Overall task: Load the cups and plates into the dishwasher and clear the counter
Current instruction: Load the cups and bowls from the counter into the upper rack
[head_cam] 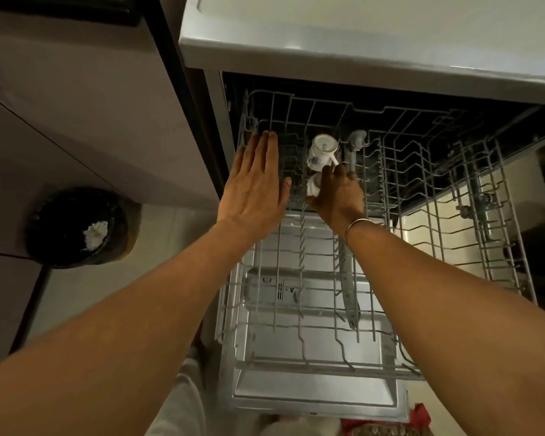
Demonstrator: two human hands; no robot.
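Note:
The dishwasher stands open below me with its upper wire rack (422,171) pulled out over the lower rack (296,309). A white cup (321,150) with a small print sits upside down in the upper rack's left part. Just in front of it my right hand (337,196) grips a second white cup (312,187), mostly hidden by my fingers, down among the rack wires. My left hand (256,180) is flat with straight fingers at the rack's left side; whether it touches the wires is unclear.
The grey counter edge (359,55) overhangs the dishwasher at the top. A black-lined waste bin (79,226) with crumpled white paper stands on the floor to the left, beside a cabinet (76,105). The open door (312,391) lies under the lower rack.

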